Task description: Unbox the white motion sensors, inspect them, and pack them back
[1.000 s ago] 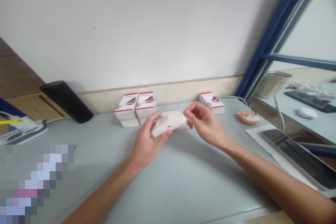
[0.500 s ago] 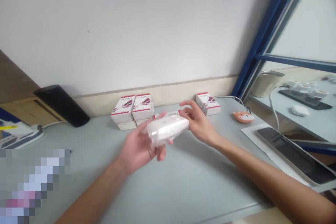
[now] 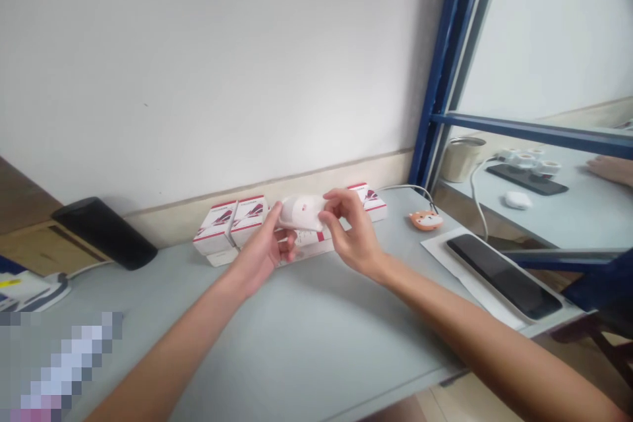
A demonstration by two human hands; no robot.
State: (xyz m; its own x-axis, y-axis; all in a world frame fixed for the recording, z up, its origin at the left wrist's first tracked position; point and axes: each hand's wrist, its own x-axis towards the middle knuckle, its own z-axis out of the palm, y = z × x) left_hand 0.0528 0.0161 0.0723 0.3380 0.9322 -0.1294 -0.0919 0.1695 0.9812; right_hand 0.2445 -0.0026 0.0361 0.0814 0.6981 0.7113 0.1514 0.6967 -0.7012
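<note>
Above the grey table, my left hand (image 3: 267,244) grips the left end of a small white rounded device (image 3: 301,211), which seems to be wrapped in clear plastic. A small red mark shows on the device's upper face. My right hand (image 3: 353,227) is closed at its right end, thumb and forefinger pinching the edge or the wrap there. Just behind and below the device lies a white-and-red box (image 3: 314,237), partly covered by my hands. Stacked white-and-red boxes (image 3: 248,214) stand to the left, and another such box (image 3: 374,203) is behind my right hand.
A black cylindrical object (image 3: 105,232) leans at the left by the wall. On the right are an orange animal-face item (image 3: 426,219), a cable (image 3: 400,188) and a phone (image 3: 503,275) on a white sheet. A blue frame (image 3: 440,66) bounds the right side.
Both hands have carried the white device farther from me, toward the boxes, and turned it so its marked face shows. My right fingers now pinch its right end. The camera view has shifted right.
</note>
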